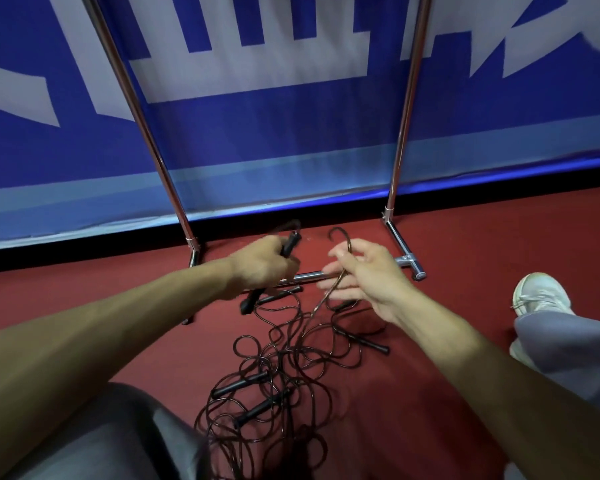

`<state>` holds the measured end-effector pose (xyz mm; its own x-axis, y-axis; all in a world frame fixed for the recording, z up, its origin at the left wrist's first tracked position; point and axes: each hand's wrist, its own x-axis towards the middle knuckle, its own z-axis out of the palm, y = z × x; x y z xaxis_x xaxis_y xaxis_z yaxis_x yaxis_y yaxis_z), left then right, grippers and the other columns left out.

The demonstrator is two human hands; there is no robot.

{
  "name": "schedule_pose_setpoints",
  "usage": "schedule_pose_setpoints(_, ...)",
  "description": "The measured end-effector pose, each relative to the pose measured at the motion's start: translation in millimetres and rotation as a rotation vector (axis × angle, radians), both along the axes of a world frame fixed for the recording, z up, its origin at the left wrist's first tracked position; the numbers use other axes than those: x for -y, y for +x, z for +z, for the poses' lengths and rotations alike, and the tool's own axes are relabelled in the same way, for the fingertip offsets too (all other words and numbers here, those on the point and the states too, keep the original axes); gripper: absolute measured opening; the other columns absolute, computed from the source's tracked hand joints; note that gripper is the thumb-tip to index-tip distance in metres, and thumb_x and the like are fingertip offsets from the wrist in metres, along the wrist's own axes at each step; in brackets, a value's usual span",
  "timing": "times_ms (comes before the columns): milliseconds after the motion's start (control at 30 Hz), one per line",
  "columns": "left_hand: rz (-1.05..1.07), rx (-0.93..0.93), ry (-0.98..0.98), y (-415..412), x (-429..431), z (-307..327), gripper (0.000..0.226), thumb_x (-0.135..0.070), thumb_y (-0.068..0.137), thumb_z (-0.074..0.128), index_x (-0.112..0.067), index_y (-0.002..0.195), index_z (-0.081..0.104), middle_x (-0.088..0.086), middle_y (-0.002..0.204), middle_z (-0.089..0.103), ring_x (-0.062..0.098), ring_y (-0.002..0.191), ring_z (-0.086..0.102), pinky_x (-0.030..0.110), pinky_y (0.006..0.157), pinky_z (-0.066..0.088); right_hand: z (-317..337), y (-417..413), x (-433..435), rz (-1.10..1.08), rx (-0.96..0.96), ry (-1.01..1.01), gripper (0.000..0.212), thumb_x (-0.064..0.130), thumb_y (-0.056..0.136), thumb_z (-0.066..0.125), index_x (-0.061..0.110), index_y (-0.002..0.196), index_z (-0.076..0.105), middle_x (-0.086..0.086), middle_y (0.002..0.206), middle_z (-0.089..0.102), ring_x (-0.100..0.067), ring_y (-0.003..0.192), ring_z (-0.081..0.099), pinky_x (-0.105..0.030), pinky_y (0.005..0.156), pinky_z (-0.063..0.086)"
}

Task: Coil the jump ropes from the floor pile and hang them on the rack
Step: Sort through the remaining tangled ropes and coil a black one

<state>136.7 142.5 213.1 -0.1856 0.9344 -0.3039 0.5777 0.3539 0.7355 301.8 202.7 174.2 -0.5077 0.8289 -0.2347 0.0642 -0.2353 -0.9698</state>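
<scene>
left hand (257, 263): handle (290, 245); right hand (364, 278): rope (327, 295); banner (291, 140) unreadable

Rack (404, 109): polished chrome tube, glossy. Rope cords (278, 344): shiny, plastic-coated. Handles (243, 379): matt black. Floor (465, 244): matt red. Trousers (575, 344): grey cloth.
</scene>
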Motion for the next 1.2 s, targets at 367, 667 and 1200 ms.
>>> schedule_pose_setpoints(367, -0.264, 0.173, -0.211, 11, 2, 0, 0.024, -0.009, 0.097, 0.053, -0.022, 0.113, 0.066, 0.002, 0.110, 0.073, 0.022, 0.101, 0.068, 0.036, 0.084, 0.052, 15, 14, -19, -0.252, -0.404, -0.264, 0.016, 0.013, 0.100, 0.048, 0.002, 0.094, 0.058, -0.010, 0.078, 0.057, -0.026, 0.070, 0.072, -0.040, 0.062, 0.061)
schedule_pose_setpoints(667, -0.194, 0.384, -0.136, 22, 7, 15, 0.008, -0.009, 0.099, 0.051, -0.003, 0.099, 0.057, 0.016, 0.086, 0.073, 0.028, 0.081, 0.069, 0.034, 0.069, 0.058, 5, 7, -16, -0.266, -0.333, -0.311, 0.033, 0.031, 0.101, 0.046, 0.001, 0.099, 0.059, -0.016, 0.088, 0.067, -0.029, 0.079, 0.072, -0.036, 0.067, 0.060)
schedule_pose_setpoints(1200, 0.414, 0.990, 0.251, 19, -1, 46, 0.008, -0.007, 0.100, 0.046, -0.007, 0.099, 0.054, 0.014, 0.089, 0.074, 0.029, 0.090, 0.073, 0.038, 0.077, 0.060, -12, -7, 16, 0.357, 0.364, 0.263, 0.015, 0.010, 0.091, 0.062, 0.024, 0.092, 0.066, 0.003, 0.092, 0.067, -0.009, 0.084, 0.063, -0.028, 0.085, 0.051)
